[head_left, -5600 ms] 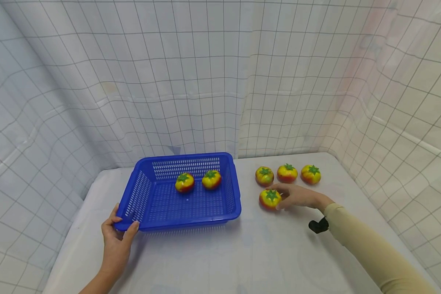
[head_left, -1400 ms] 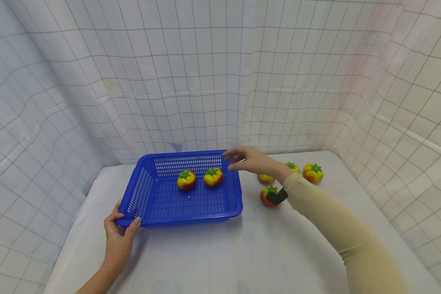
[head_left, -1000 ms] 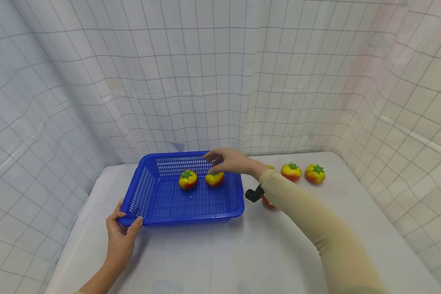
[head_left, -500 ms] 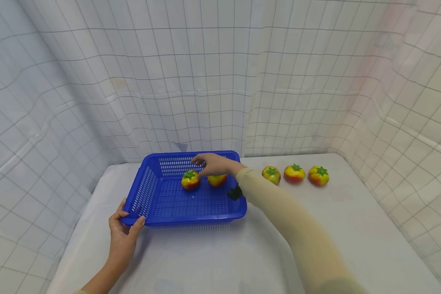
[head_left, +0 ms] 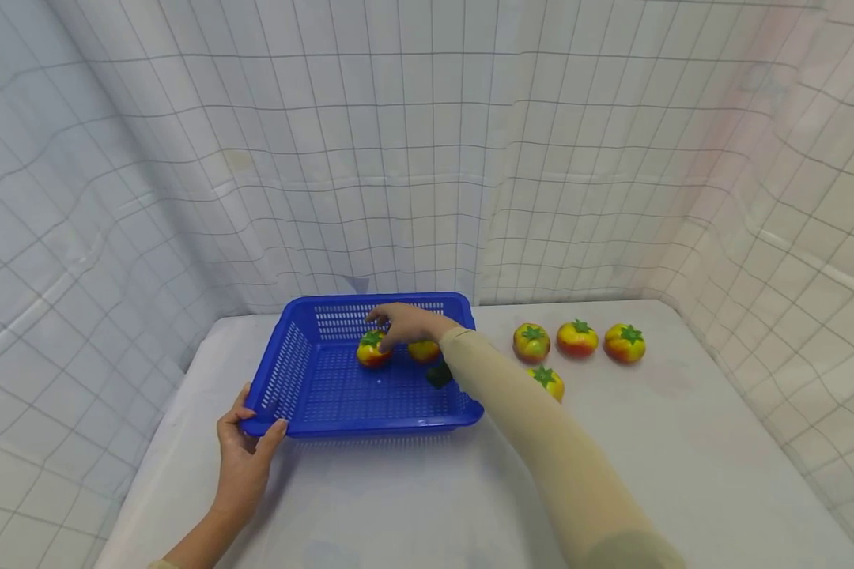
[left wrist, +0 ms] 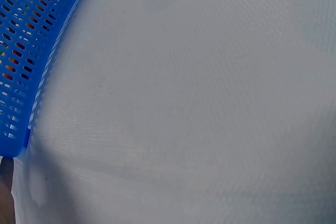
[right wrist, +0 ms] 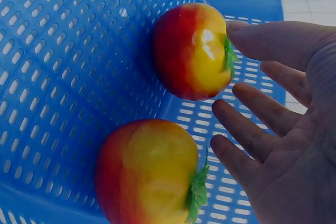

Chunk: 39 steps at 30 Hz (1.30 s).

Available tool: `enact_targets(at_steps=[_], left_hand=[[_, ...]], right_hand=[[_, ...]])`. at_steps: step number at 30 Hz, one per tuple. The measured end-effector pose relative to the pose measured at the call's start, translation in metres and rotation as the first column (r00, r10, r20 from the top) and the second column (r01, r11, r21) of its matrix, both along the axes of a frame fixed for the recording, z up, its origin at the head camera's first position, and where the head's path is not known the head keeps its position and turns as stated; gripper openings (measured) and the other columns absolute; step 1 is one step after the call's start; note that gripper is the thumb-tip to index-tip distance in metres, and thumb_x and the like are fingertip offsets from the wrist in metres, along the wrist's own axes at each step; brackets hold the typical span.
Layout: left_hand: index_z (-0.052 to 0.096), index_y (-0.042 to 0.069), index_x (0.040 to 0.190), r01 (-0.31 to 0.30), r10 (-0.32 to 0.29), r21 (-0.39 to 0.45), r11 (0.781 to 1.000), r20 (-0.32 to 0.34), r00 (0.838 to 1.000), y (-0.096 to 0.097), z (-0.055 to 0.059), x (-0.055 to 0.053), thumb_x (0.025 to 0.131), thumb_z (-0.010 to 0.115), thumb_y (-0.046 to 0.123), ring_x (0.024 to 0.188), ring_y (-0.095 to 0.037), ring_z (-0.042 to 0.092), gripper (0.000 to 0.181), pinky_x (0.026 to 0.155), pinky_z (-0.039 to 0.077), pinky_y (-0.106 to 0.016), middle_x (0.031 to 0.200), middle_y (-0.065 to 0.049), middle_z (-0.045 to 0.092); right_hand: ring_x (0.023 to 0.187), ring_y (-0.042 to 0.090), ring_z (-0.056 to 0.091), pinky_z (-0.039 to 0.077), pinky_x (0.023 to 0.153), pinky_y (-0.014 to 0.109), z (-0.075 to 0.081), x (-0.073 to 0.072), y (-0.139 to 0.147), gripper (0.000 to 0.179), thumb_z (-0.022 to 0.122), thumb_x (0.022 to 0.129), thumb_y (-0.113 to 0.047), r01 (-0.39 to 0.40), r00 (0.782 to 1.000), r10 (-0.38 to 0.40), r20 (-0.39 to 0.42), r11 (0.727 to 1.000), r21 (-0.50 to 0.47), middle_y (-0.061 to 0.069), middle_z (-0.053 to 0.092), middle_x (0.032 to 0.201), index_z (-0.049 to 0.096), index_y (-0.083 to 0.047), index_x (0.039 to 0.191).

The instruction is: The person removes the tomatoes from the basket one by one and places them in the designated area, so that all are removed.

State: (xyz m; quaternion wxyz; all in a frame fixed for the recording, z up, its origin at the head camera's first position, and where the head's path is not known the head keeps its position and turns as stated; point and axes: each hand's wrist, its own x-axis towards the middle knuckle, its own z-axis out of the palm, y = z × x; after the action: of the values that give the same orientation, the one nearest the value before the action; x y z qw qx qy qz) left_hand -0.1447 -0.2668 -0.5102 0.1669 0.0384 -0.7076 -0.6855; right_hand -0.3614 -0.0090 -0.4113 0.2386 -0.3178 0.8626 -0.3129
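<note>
My left hand (head_left: 244,458) grips the near left corner of a blue perforated plastic basket (head_left: 363,429), thumb on the rim. Two toy tomatoes, red and yellow with green leaf tops, sit inside. My right hand (head_left: 407,324) reaches in over them, fingers spread and holding nothing. In the right wrist view, the thumb overlaps the leafy top of the left tomato (right wrist: 184,51), while the fingers extend beside it. The right tomato (right wrist: 142,171) lies closer to the wrist, partly covered by my hand in the head view. Only a sliver of my left hand shows in the left wrist view.
On the white-covered table, three toy tomatoes stand in a back row right of the basket, one being the middle tomato (head_left: 577,339). A front tomato (head_left: 546,382) is partly hidden by my right sleeve (head_left: 541,442). Checked white curtains (head_left: 398,158) surround the table.
My right hand has left the front tomato on the table and moved left into the basket, passing over the right tomato to the left one. My left hand keeps its grip on the basket.
</note>
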Motion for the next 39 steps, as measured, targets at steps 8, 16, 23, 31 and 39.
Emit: enact_targets(at_steps=[8,16,23,31,39], left_hand=[[0.024,0.019,0.123,0.004,-0.004,0.0,1.0,0.002,1.0,0.003,0.0,0.001,0.104,0.058,0.004,0.143,-0.027,0.027,0.042,0.095,0.042,-0.007,0.169,0.0,0.007],[0.024,0.018,0.123,0.011,-0.011,0.004,1.0,-0.002,1.0,0.004,0.001,0.0,0.104,0.058,0.004,0.142,-0.026,0.029,0.042,0.094,0.043,-0.008,0.169,0.0,0.007],[0.024,0.017,0.123,0.007,-0.007,0.002,1.0,-0.001,1.0,0.003,0.001,-0.001,0.104,0.058,0.004,0.143,-0.032,0.026,0.041,0.094,0.043,-0.008,0.169,-0.001,0.007],[0.024,0.019,0.123,0.002,-0.002,0.001,1.0,-0.001,1.0,0.002,0.002,0.001,0.104,0.058,0.004,0.144,-0.029,0.026,0.042,0.095,0.042,-0.007,0.169,-0.001,0.007],[0.023,0.02,0.123,0.005,-0.005,0.002,1.0,0.006,1.0,0.0,0.001,0.001,0.104,0.058,0.004,0.145,-0.034,0.024,0.043,0.094,0.042,-0.007,0.169,0.001,0.007]], right_hand=[[0.133,0.027,0.05,0.038,0.114,0.046,-0.005,-0.002,-0.004,0.061,0.073,0.094,-0.011,0.037,0.999,-0.036,-0.017,0.997,0.068,0.012,0.053,0.147,0.049,-0.012,0.15],[0.132,0.028,0.05,0.038,0.114,0.047,-0.009,-0.003,-0.005,0.062,0.074,0.092,-0.009,0.062,0.998,-0.058,-0.038,0.993,0.1,0.013,0.054,0.146,0.05,-0.011,0.149],[0.126,0.024,0.052,0.039,0.112,0.044,-0.011,0.0,-0.008,0.054,0.076,0.092,-0.013,0.047,0.998,-0.043,-0.039,0.993,0.108,0.008,0.057,0.142,0.057,-0.014,0.143],[0.121,0.02,0.054,0.041,0.109,0.036,-0.016,0.002,-0.018,0.058,0.079,0.089,-0.016,-0.06,0.998,0.063,-0.028,0.993,0.102,0.007,0.059,0.137,0.056,-0.012,0.143],[0.113,0.016,0.055,0.046,0.1,0.029,-0.024,0.007,-0.029,0.057,0.083,0.086,-0.02,-0.126,0.992,0.126,0.002,0.99,0.067,0.003,0.06,0.127,0.058,-0.012,0.137]])
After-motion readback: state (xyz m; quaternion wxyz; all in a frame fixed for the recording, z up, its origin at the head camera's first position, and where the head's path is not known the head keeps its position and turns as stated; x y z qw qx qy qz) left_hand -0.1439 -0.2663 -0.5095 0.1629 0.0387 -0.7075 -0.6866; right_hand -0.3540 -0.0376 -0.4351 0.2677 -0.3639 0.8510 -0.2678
